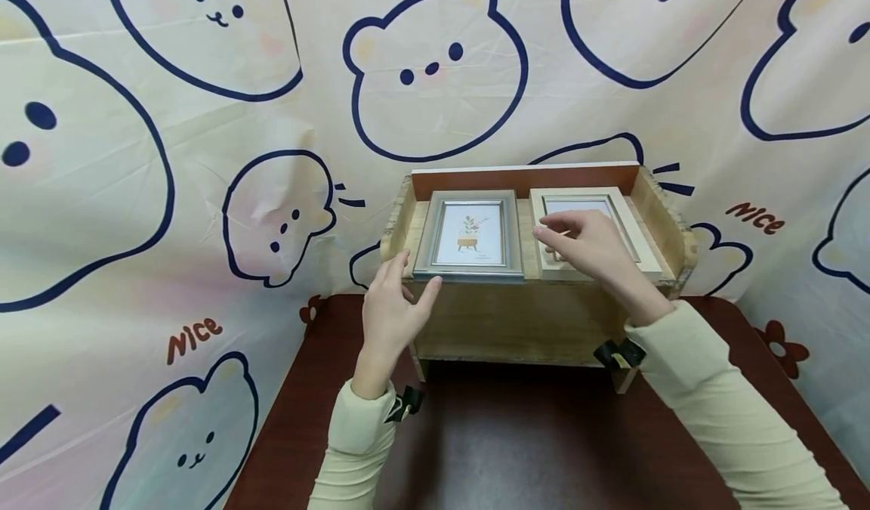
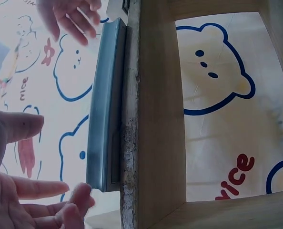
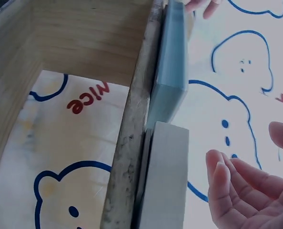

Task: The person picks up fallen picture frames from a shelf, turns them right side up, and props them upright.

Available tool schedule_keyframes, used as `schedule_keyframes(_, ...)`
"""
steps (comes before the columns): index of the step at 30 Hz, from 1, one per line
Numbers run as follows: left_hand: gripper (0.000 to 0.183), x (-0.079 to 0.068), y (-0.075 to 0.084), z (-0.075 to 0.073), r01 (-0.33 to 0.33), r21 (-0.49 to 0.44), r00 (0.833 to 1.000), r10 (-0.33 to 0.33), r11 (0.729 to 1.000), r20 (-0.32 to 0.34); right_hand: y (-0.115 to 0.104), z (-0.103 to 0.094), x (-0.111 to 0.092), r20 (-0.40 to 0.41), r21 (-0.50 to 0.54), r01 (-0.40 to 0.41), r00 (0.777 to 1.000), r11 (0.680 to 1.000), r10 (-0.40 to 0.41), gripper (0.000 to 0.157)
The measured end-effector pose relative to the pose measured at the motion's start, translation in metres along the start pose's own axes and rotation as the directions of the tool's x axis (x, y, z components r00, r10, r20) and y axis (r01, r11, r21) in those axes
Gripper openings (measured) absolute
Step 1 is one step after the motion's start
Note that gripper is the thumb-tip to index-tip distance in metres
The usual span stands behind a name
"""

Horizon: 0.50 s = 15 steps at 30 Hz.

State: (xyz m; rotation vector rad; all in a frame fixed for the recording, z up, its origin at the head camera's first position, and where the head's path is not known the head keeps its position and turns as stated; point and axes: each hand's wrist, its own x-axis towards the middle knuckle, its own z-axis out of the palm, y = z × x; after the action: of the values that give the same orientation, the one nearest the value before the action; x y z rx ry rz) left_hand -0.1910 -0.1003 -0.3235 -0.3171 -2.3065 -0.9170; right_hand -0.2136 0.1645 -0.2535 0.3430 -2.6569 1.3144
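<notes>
Two picture frames lie side by side on top of a wooden shelf unit (image 1: 516, 321). On the left is a silver-blue picture frame (image 1: 469, 238) around a print of a potted plant. The cream picture frame (image 1: 637, 242) on the right is partly covered by my right hand (image 1: 594, 245), which hovers over it with bent fingers and holds nothing. My left hand (image 1: 394, 313) is beside the silver-blue frame's front left corner, thumb spread away from the fingers. In the left wrist view its fingers come close to the frame's end; whether they touch cannot be told.
The shelf unit stands on a dark red-brown table (image 1: 503, 434). Its raised side panels (image 1: 655, 215) and back edge (image 1: 523, 180) border the frames. A cloth backdrop (image 1: 435, 117) with cartoon bears hangs behind and at both sides.
</notes>
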Motion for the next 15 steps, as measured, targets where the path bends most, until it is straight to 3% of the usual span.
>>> schedule_keyframes(7,0.059,0.009,-0.002,0.003,0.022,0.031,0.999,-0.023,0.999,0.032,-0.004,0.004,0.042,0.088,0.062,-0.143,0.987,0.988,0.137,0.049)
schedule_keyframes(15,0.062,0.015,-0.002,0.006,0.041,0.016,0.997,-0.042,0.999,0.064,-0.001,0.008,0.073,0.146,0.055,-0.295,0.948,0.954,0.284,0.058)
